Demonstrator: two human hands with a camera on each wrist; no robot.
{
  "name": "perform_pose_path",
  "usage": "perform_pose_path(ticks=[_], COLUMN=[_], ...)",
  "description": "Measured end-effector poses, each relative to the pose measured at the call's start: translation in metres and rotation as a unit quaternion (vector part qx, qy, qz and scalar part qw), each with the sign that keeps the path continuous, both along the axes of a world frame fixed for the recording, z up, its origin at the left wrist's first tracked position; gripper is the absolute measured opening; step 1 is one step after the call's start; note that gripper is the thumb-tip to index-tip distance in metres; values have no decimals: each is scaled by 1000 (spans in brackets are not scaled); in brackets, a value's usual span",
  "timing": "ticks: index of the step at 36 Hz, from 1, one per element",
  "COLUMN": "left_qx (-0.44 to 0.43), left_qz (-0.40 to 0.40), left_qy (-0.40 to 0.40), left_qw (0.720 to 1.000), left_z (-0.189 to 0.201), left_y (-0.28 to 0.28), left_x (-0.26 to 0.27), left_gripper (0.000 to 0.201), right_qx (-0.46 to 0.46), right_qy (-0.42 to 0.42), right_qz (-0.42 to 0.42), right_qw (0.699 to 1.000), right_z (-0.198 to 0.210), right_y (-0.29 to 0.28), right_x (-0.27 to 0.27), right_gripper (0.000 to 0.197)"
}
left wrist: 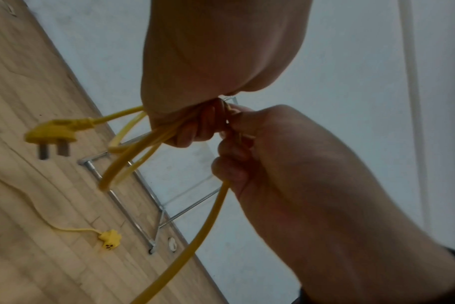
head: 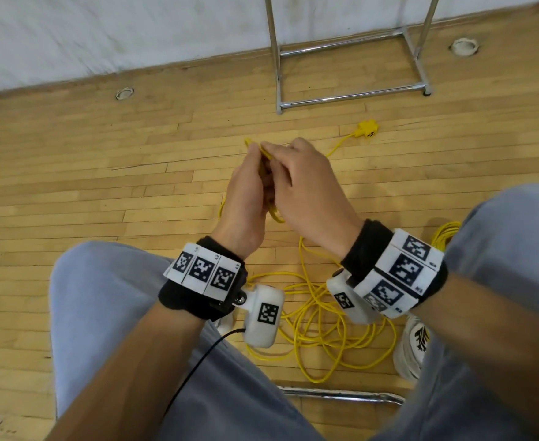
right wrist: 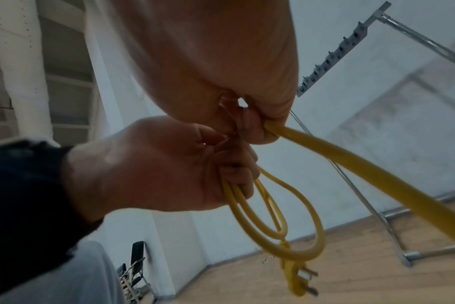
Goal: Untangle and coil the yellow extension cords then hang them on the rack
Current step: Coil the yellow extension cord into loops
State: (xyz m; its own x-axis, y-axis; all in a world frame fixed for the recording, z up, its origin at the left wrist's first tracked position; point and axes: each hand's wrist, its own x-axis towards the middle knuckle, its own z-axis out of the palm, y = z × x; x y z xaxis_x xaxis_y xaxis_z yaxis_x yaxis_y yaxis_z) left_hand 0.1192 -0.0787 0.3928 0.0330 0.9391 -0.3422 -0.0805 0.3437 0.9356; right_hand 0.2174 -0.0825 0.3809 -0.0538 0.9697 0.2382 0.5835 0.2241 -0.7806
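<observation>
Between the person's knees, above a wooden floor (head: pixel 102 192), both hands meet at one yellow extension cord (head: pixel 312 316): the left hand (head: pixel 245 198) has its fingers curled round a small bundle of three or so short loops, and the right hand (head: pixel 309 189) pinches the same cord just beside it, fingertips touching the left hand's fingers. From the left wrist view the held loops (left wrist: pixel 127 156) stick out past the left hand's fingers, their long axis slanting down toward the floor, and one two-pin plug (left wrist: pixel 52 133) hangs off the bundle with its flat pins pointing downward. From the right wrist view the loops (right wrist: pixel 273 209) dangle below the left hand as narrow ovals, the plug (right wrist: pixel 296 275) hanging under them, while a single strand (right wrist: pixel 377 179) leaves the right hand's fingers and runs off to the lower right. Below the hands the cord drops to a loose, tangled heap of many strands on the floor between the feet, near one white shoe (head: pixel 411 348). One yellow socket end (head: pixel 368 128) lies flat on the floor well beyond the hands, close to the base of one chrome rack (head: pixel 350 97) standing by the white wall (head: pixel 102 36)
</observation>
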Motion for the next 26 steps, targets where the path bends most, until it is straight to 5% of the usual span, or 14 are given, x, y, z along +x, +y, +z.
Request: perform_pose_path(ticks=[12, 22, 26], left_qx=[88, 23, 38], left_qz=[26, 20, 6], left_qy=[80, -120, -140], left_qw=[993, 992, 989], left_z=[18, 29, 33], left_y=[17, 57, 60], left_x=[7, 7, 12], left_gripper=[60, 44, 43], right_qx=[115, 109, 100], right_qy=[87, 118, 206], right_qz=[-63, -38, -73], right_qw=[987, 986, 971], right_z=[7, 4, 4], right_y=[11, 21, 20], right_x=[-10, 1, 2], right_gripper=[6, 43, 32])
